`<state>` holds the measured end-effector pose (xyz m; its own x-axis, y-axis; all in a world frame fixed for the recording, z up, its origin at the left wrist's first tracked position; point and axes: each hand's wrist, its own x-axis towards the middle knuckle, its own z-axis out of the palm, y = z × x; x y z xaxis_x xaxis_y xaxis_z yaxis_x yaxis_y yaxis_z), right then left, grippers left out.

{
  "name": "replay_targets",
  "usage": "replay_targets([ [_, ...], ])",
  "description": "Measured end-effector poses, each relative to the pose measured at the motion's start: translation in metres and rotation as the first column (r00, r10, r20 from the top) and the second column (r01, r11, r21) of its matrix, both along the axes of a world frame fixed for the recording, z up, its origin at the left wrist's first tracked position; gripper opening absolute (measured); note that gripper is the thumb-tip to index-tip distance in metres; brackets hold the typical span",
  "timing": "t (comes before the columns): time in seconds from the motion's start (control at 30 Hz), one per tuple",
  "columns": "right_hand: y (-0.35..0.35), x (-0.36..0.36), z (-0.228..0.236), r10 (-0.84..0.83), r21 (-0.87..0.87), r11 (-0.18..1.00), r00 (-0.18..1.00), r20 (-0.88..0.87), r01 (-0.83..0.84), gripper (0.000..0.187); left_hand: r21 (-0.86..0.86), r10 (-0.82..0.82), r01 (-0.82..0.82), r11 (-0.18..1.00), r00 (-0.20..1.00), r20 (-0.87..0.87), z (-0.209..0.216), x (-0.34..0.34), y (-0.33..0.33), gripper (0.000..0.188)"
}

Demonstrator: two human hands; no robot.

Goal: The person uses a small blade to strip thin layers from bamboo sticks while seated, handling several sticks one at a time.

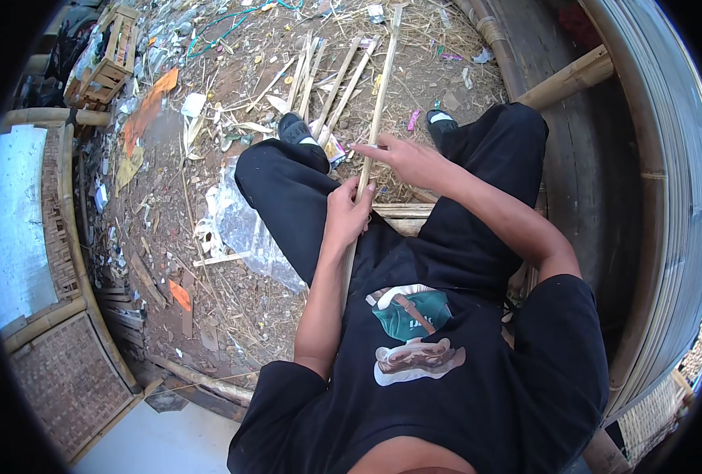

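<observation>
Head view:
1. Left hand (pixel 346 212): fingers are grasping long pale strip (pixel 384 79).
2. Right hand (pixel 408 163): fingers are crossing strip; cannot tell whether grasping.
3. Strip: is extending between black trouser legs (pixel 288 178).

A long, flat, pale bamboo strip (pixel 385 71) runs ahead between the person's black-trousered legs (pixel 284 178). Before them, thin pale wooden slats (pixel 356 77) lie on the brown earth (pixel 173 146). Left of the legs is a clear plastic sheet (pixel 244 217); farther left and back, a rectangular brown woven panel (pixel 66 379). Far ahead left sits a boxy brown wooden crate (pixel 114 59); rightward, a round tan bamboo pole (pixel 568 80).
</observation>
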<state>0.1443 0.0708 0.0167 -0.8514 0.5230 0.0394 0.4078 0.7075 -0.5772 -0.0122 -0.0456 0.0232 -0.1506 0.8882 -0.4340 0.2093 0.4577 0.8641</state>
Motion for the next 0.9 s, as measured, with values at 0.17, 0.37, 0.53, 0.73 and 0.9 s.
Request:
replay_targets([
  [0.17, -0.01, 0.003, 0.0, 0.106, 0.019, 0.994, 0.994, 0.007, -0.106, 0.064, 0.107, 0.0, 0.01, 0.994, 0.996, -0.09, -0.01, 0.0, -0.003, 0.019],
  [0.37, -0.003, 0.004, -0.013, 0.128, 0.081, 0.989, 0.99, -0.058, -0.123, 0.072, 0.121, 0.037, -0.016, 0.992, 0.985, -0.17, -0.008, 0.002, -0.004, 0.019],
  [0.53, 0.015, 0.007, -0.015, 0.061, 0.113, 0.992, 0.998, -0.005, -0.06, 0.075, 0.178, 0.037, 0.009, 0.984, 0.965, -0.258, -0.012, 0.003, -0.006, 0.019],
  [0.73, 0.034, 0.009, -0.018, -0.001, 0.112, 0.994, 0.998, -0.062, 0.008, 0.079, 0.222, 0.034, 0.047, 0.974, 0.937, -0.346, -0.003, 0.005, -0.009, 0.019],
  [0.9, 0.065, 0.016, -0.032, -0.098, 0.175, 0.979, 0.995, -0.029, 0.102, 0.086, 0.236, 0.02, 0.078, 0.969, 0.922, -0.388, -0.007, 0.004, -0.011, 0.018],
])
